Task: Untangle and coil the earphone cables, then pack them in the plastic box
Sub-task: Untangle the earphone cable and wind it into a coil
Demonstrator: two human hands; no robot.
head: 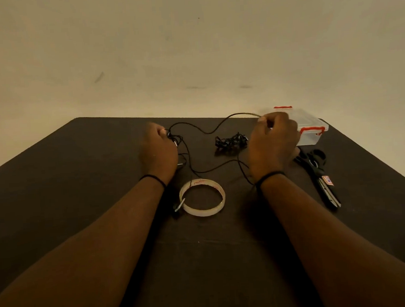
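Observation:
A black earphone cable [204,130] stretches in a sagging line between my two hands above the dark table [79,186]. My left hand [158,149] pinches one end, where a small bunch of cable loops and earbuds hangs. My right hand [272,141] pinches the other end, raised in front of the clear plastic box [310,129] with red latches. A second tangled black cable [230,143] lies on the table between my hands. More slack cable trails down past my right wrist.
A roll of clear tape [202,197] lies near my left wrist with a small clip at its left edge. Black scissors [320,174] lie to the right of my right hand. A plain wall rises behind the table.

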